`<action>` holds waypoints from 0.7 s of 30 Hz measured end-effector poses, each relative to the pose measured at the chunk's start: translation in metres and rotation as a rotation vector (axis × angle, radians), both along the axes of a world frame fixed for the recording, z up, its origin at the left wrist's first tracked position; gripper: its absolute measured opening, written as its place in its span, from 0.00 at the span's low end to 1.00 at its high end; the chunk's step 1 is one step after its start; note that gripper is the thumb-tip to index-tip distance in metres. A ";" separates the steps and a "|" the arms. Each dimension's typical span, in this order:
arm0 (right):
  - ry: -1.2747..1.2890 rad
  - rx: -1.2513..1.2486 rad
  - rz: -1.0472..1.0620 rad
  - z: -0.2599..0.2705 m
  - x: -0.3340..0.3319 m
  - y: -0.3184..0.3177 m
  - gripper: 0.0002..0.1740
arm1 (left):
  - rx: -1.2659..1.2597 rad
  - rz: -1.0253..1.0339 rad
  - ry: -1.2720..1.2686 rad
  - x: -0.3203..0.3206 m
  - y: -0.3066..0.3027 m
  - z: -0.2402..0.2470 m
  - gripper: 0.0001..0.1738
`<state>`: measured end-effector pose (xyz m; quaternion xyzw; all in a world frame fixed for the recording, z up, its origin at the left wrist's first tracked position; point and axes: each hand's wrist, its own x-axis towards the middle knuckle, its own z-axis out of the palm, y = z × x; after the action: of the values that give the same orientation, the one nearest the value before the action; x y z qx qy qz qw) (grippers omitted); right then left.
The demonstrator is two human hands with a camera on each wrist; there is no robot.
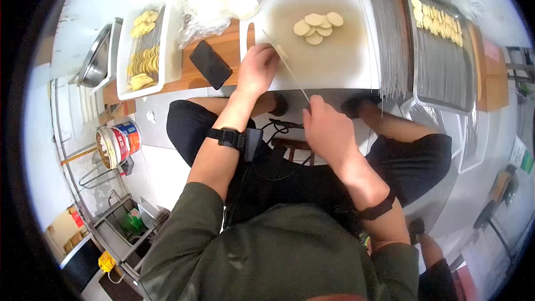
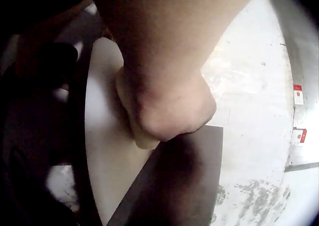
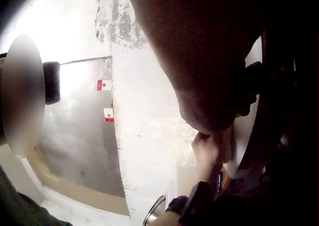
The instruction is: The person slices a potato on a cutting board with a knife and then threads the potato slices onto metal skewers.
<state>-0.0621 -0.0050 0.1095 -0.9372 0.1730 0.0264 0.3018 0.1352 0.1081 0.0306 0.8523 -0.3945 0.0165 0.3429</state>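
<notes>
Over the white cutting board (image 1: 334, 72), my left hand (image 1: 258, 69) holds a pale, peeled potato (image 2: 145, 140), mostly hidden under the fingers. My right hand (image 1: 330, 134) grips the handle end of a knife (image 1: 291, 72) at the board's near edge. From the head it appears edge-on as a thin line slanting past the left fingertips; the left wrist view shows a broad, dark blade (image 2: 194, 176) beside the potato's end. One cut slice (image 1: 282, 52) lies just right of the blade. Several round pale slices (image 1: 314, 20) are piled farther back on the board.
A phone (image 1: 210, 64) and clear plastic bags (image 1: 223, 5) lie left of the board. A white tray (image 1: 121, 69) holds skewered slices. On the right are loose metal skewers (image 1: 388, 44) and a metal tray (image 1: 446, 103) of loaded skewers. A bucket (image 1: 118, 144) stands at lower left.
</notes>
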 end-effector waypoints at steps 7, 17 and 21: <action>0.031 0.012 0.009 0.002 0.000 0.002 0.11 | 0.023 -0.006 -0.010 0.000 0.000 0.000 0.10; 0.092 -0.010 0.023 0.000 0.008 0.000 0.05 | 0.029 -0.044 -0.021 0.002 -0.001 0.001 0.09; 0.119 -0.023 0.025 -0.001 0.012 -0.001 0.05 | 0.025 -0.023 -0.019 0.002 -0.003 -0.002 0.08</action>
<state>-0.0502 -0.0056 0.1086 -0.9395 0.1793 0.0838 0.2798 0.1370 0.1056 0.0289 0.8518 -0.4076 0.0159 0.3288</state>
